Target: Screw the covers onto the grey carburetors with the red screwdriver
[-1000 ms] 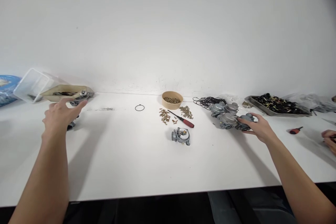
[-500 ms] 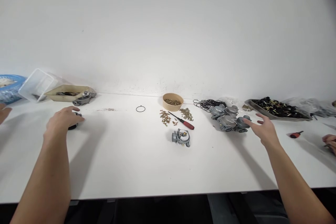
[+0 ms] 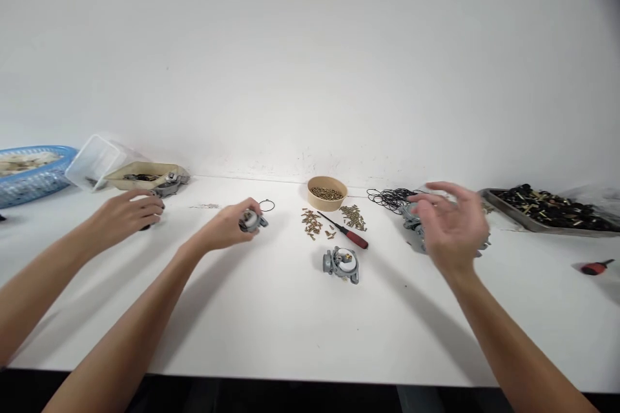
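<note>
My left hand (image 3: 227,226) is closed around a grey metal carburetor body (image 3: 250,221), held above the left-middle of the table with its round opening showing. My right hand (image 3: 455,226) hangs open, fingers apart, in front of a group of grey carburetors (image 3: 411,219) that it partly hides. Whether it touches them I cannot tell. Between my hands another carburetor body (image 3: 343,263) lies on the table, its white ring and a brass part upward. Behind it lies a red-handled screwdriver (image 3: 356,239).
A co-worker's hand (image 3: 128,213) reaches in at left over a dark part. A tan bowl of screws (image 3: 327,206) stands behind loose screws (image 3: 310,222). Black rubber rings (image 3: 387,198), a metal tray (image 3: 533,224), a beige tray (image 3: 116,179) and a blue basket (image 3: 39,184) line the wall.
My left hand has moved right with a carburetor body in it. My right hand has shifted left in front of the group. A co-worker's hand has reached in from the left.
</note>
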`<state>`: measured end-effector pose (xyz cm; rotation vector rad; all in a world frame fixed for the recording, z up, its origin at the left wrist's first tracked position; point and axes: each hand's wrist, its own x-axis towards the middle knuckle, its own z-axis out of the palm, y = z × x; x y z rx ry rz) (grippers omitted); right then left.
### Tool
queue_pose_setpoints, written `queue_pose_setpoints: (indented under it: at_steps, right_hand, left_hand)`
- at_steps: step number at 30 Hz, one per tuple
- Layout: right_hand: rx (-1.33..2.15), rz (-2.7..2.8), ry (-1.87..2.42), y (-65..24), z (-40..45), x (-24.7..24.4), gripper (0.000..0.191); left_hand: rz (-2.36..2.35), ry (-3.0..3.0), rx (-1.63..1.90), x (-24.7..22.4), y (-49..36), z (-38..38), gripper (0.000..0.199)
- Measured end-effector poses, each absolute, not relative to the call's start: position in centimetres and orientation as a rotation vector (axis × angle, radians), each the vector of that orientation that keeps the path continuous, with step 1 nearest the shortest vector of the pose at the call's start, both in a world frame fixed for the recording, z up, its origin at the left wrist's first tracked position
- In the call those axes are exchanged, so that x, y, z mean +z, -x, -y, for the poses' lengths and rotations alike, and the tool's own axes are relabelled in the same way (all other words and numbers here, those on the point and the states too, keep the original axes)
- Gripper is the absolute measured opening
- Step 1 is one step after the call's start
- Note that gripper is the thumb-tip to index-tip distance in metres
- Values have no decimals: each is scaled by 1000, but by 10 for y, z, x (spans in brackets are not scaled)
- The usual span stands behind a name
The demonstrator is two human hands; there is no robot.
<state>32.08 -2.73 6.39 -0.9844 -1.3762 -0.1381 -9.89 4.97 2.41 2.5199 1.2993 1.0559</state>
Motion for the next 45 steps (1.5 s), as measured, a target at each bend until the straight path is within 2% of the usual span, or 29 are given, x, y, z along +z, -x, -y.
queue_pose_setpoints:
  at_steps: [1, 4, 7, 11, 20, 36, 42, 45]
  right_hand:
    - [-82, 1487, 912, -308, 26, 58, 33]
    - [72, 1832, 782, -286, 26, 33, 40]
    - [260, 2088, 875, -283, 31, 9, 44]
    - [386, 2308, 1070, -283, 40, -5, 60]
    - [375, 2342, 1040, -284, 38, -7, 45]
    - [457, 2419, 903, -288, 35, -2, 35]
    - [467, 2481, 919, -295, 35, 4, 40]
    - [481, 2506, 950, -296, 36, 4, 42]
  left_hand:
    - [-1129, -2520, 898, 26, 84, -42, 24]
    - [-836, -2493, 729, 27, 49, -22, 28]
    - [-704, -2448, 670, 19, 29, -11, 27]
    - [-624, -2322, 619, 1, 16, -11, 28]
    - [-604, -2196, 695, -24, 11, -15, 37]
    - [-290, -2407, 849, -20, 8, -11, 15]
    - [-299, -2469, 843, -22, 9, -9, 25]
    - [-295, -2496, 852, -17, 14, -11, 57]
